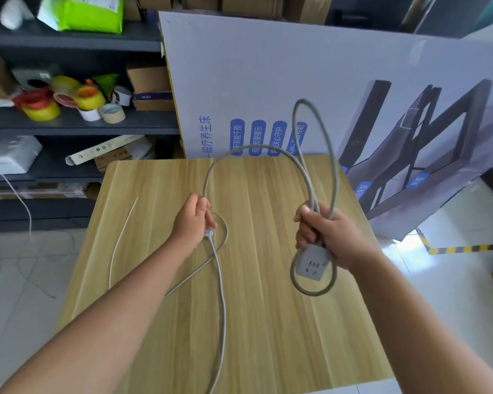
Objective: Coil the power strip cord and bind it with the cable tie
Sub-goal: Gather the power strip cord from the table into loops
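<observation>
My right hand (328,237) grips the grey power strip (313,264) together with loops of its grey cord (319,137); one loop rises above the hand, another hangs below the strip. The cord arcs leftward to my left hand (195,220), which is closed around it above the wooden table (268,336). Below that hand the cord trails across the table toward the near edge. A thin white cable tie (120,240) lies on the table's left side, apart from both hands.
A large printed board (268,81) leans upright behind the table. Dark shelves (69,123) at left hold tape rolls and cardboard boxes. White tiled floor surrounds the table, with loose wires at left and yellow-black tape at right.
</observation>
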A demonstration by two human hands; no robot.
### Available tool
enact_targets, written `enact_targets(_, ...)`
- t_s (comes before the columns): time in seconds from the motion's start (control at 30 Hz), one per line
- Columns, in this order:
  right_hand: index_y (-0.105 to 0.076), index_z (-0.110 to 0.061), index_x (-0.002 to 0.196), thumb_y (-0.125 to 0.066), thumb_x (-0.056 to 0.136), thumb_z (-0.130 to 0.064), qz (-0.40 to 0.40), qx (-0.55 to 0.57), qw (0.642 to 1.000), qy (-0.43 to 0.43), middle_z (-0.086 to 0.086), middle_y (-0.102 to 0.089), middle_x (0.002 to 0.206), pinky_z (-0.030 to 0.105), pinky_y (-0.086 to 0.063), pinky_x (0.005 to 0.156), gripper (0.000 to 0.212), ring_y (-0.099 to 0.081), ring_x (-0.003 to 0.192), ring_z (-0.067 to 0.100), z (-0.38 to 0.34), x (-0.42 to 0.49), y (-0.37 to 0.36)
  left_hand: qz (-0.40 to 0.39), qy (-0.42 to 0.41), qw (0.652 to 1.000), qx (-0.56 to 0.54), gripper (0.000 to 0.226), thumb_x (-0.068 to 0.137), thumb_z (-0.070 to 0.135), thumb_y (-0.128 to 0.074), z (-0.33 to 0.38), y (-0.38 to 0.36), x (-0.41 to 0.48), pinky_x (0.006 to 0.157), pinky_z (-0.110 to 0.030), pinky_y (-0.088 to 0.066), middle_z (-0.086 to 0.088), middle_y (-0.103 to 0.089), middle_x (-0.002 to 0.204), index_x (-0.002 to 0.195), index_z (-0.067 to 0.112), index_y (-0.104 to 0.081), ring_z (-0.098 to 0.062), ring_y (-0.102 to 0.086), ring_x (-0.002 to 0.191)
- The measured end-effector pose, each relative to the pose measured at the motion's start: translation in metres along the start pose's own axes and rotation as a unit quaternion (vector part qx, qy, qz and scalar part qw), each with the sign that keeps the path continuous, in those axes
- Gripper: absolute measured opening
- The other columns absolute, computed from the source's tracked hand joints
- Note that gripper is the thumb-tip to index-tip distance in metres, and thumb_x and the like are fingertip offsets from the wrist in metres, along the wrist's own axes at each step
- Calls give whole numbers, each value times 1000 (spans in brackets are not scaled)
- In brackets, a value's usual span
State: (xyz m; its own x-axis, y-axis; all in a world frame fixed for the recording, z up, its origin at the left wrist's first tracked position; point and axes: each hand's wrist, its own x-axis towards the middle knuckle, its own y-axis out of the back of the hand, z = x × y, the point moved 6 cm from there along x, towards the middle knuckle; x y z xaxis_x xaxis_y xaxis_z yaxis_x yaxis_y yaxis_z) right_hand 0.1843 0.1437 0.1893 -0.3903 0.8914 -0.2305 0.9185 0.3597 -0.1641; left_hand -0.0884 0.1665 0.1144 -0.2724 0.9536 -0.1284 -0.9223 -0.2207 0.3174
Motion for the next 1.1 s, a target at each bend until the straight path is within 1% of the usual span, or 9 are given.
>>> enact_targets(0.17,-64,-10,105,-58,99,-24,48,-232,971,-31,-1,-63,72,32,-54,56,16,-61,52,12,45,20,-31,-2,171,887,-429,29,106,24,-37,11,-31,-33,52,-28,-36,1,-44,58,81,14,-49,-11,-39,46)
enact_targets(0.3,-63,-20,116,-72,89,-25,-9,-225,974,-24,-3,-72,100,26,-56,59,28,-65,59,10,67,21,-70,-12,251,788,-561,32,105,26,-38,14,-48,-49,52,-28,-45,-1,-49,59,79,12,-51,-12,-48,46)
enact_targets(0.4,-67,-17,97,-78,84,-19,-51,-222,973,-32,-5,-71,76,22,-53,58,17,-64,59,7,77,22,-83,2,270,766,-584,31,104,25,-40,13,-52,-53,60,-34,-53,-4,-52,64,79,10,-52,-17,-55,56)
enact_targets(0.63,-72,-11,77,-51,102,-28,-5,-215,976,-44,-9,-69,64,23,-50,68,37,-64,62,-3,85,27,-85,-42,194,894,-402,22,101,23,-49,-3,-22,-41,77,-37,-51,-7,-65,89,93,10,-66,-24,-63,85)
enact_targets(0.73,-54,-12,67,-42,105,-26,-22,-20,999,-31,2,-63,58,46,-55,84,43,-72,77,25,76,26,-82,-53,164,950,-259,18,99,13,-52,-29,-12,-41,88,-38,-51,-2,-70,110,106,17,-68,-25,-65,107)
enact_targets(0.83,-51,-15,64,-50,99,-35,-81,194,977,-25,-1,-48,51,44,-56,80,40,-61,58,22,53,19,-76,-96,78,991,-54,54,88,-14,-46,-51,-4,-39,93,-21,-46,-3,-60,133,126,23,-60,-17,-56,124)
enact_targets(0.9,-53,-16,66,-59,94,-40,-142,286,948,-12,-5,-48,51,41,-56,80,38,-58,56,17,37,14,-69,-147,-20,980,131,82,77,-22,-38,-56,-6,-40,89,-5,-38,9,-47,143,140,29,-49,-8,-45,130)
enact_targets(0.97,-53,-15,69,-56,98,-39,-192,350,917,-6,-6,-46,52,42,-55,83,37,-59,59,17,22,7,-63,-177,-75,953,235,89,75,-20,-44,-60,-13,-41,92,-10,-42,15,-38,150,147,33,-40,-9,-41,134)
enact_targets(1.1,-55,-10,75,-44,104,-36,-256,416,872,18,-3,-40,56,43,-51,88,40,-62,63,21,-7,-10,-56,-215,0,951,224,86,85,7,-62,-75,-32,-39,99,-24,-41,14,-24,161,152,42,-21,-14,-36,142)
